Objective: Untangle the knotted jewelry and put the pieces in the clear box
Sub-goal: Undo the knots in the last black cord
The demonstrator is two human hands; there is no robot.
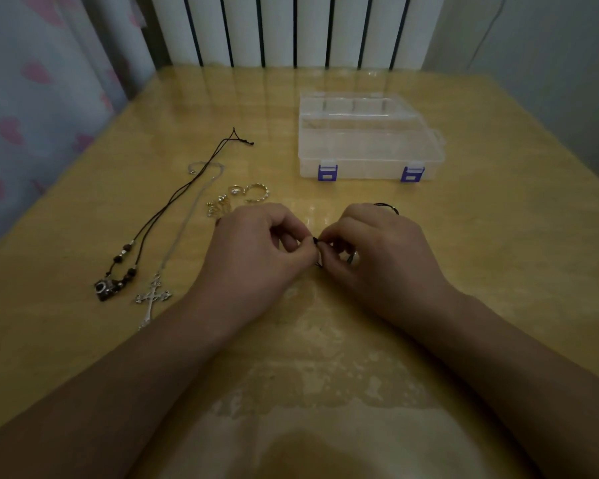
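At the far left a pale curtain (32,108) printed with pink hearts hangs beside the yellow table (498,271). On the left part of the table lies a dark cord necklace (173,202), stretched from its knotted far end down to a near end strung with dark beads and a small camera-shaped pendant (103,289). Just to its right, and crossing it near the far end, lies a silver chain (187,219) ending in a cross pendant (152,299) at the near side. Right of the chain, beyond the left hand, sits a small cluster of gold and silver pieces: a gold tangle (218,206), a small ring (236,190) and an open twisted ring (256,192). The left hand (253,257) rests near the middle of the table with its fingers curled, thumb and forefinger pinching a knotted black cord (319,252). Right beside it, the right hand (377,257) pinches the same cord from the other side, the fingertips of both hands nearly meeting at the knot. A loop of that cord shows just past the right hand's knuckles on the far side. Farther back and right of centre stands the clear box (367,157), its lid closed, with two blue latches facing the person. Behind the table rises a white ribbed radiator (291,29).
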